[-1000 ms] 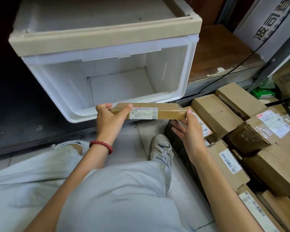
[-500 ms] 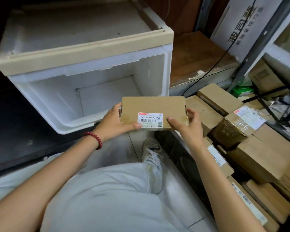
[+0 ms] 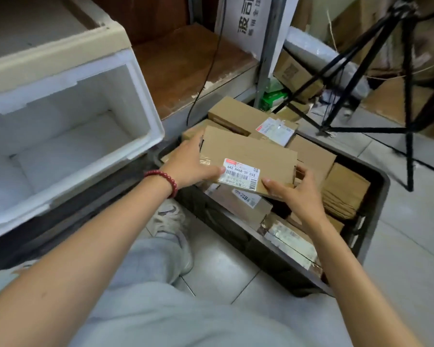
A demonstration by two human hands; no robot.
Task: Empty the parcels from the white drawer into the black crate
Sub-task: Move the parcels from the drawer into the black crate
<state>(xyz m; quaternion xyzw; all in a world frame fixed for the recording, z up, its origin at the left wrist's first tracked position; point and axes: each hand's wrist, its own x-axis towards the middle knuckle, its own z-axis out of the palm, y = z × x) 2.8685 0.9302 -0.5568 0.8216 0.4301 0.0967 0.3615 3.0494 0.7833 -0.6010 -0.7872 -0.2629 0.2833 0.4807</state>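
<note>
1. Versus 0.5 s ago: the parcel [image 3: 248, 156] is no longer in front of the mouth of the white drawer [image 3: 140, 101]. It is now over the black crate [image 3: 382, 191], above the other boxes [image 3: 311, 156] lying in it.
2. The view has swung to the right. The drawer now sits at the left of the frame, and a black tripod [image 3: 409, 96] that was barely in view shows at upper right. The grip looks the same as before, one hand at each end.
3. Cut off: the left part of the drawer runs out of frame. The held parcel and the left forearm cover the crate's near-left corner.
4. Hard to make out: the top line of the white label [image 3: 241, 172] reads clearly, the lower lines are blurred. Whether the parcel touches the boxes beneath it cannot be told.
5. Left hand [image 3: 188, 164]: it grasps the parcel's left end, with the thumb on top at the label's edge. The fingers go under the box and are hidden. A red bead bracelet [image 3: 163, 179] is on the wrist.
6. Right hand [image 3: 293, 194]: it grasps the near-right corner, thumb pressed on top beside the label, fingers curled around the right edge.
7. The parcel is flat, label up, tilted slightly.
</note>
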